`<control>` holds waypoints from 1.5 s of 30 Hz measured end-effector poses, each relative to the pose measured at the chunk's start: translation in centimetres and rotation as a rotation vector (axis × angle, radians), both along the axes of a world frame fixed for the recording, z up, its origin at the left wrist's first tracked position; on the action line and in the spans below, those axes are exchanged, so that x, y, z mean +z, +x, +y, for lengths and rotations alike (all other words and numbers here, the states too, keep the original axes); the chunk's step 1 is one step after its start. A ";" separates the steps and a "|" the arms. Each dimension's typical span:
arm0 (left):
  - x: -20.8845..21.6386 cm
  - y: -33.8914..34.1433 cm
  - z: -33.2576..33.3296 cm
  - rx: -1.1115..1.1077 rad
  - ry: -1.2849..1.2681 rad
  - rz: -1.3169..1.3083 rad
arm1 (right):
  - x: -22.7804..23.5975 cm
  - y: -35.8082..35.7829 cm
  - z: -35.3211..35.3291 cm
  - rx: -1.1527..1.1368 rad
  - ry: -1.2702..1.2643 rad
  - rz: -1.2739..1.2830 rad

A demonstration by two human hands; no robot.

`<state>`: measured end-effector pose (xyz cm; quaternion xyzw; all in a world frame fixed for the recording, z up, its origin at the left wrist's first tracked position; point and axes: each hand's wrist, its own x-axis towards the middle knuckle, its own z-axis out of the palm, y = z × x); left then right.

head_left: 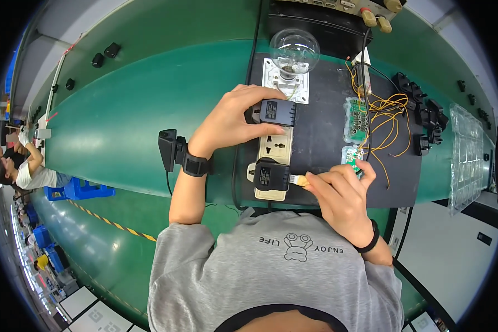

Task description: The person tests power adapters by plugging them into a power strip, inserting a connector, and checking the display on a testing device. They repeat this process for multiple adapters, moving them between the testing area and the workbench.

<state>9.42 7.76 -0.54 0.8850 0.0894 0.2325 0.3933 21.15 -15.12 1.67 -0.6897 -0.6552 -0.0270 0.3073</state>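
Note:
My left hand [235, 119] reaches in from the left, thumb and fingers closed round a dark grey power adapter [279, 112] at the far end of a cream power strip [280, 145]. A second, black power adapter [264, 176] sits on the strip's near end. My right hand [343, 195] pinches a small USB plug [300, 180] with a yellowish body. The plug's metal end is at the right side of the near adapter; whether it is inserted I cannot tell. Beyond my left hand, a clear glass bulb [295, 51] stands in a white socket plate [300, 88].
On the dark mat lie green circuit boards [357, 120] with tangled yellow wires [393, 113]. Several black adapters [423, 113] are heaped to the right, beside a clear plastic tray [465, 160]. A bench instrument [321, 25] stands at the back. Another person [39, 174] sits far left.

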 end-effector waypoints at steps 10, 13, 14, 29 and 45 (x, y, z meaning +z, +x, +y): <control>1.2 0.6 -0.7 0.019 0.038 0.029 | -0.3 0.8 -0.1 0.082 0.014 0.026; 0.9 -0.4 -0.3 0.027 0.100 0.012 | 1.0 4.3 -1.0 -0.180 -0.084 0.042; 0.7 -0.9 -0.2 0.006 -0.072 -0.195 | 0.8 6.7 -2.1 -0.358 -0.049 -0.014; -7.3 7.3 14.4 0.845 -0.349 -0.371 | -4.0 21.5 -11.8 -0.797 -0.218 -0.007; -7.4 1.9 5.4 0.778 -0.355 -0.367 | 3.8 7.1 3.5 0.066 0.027 0.513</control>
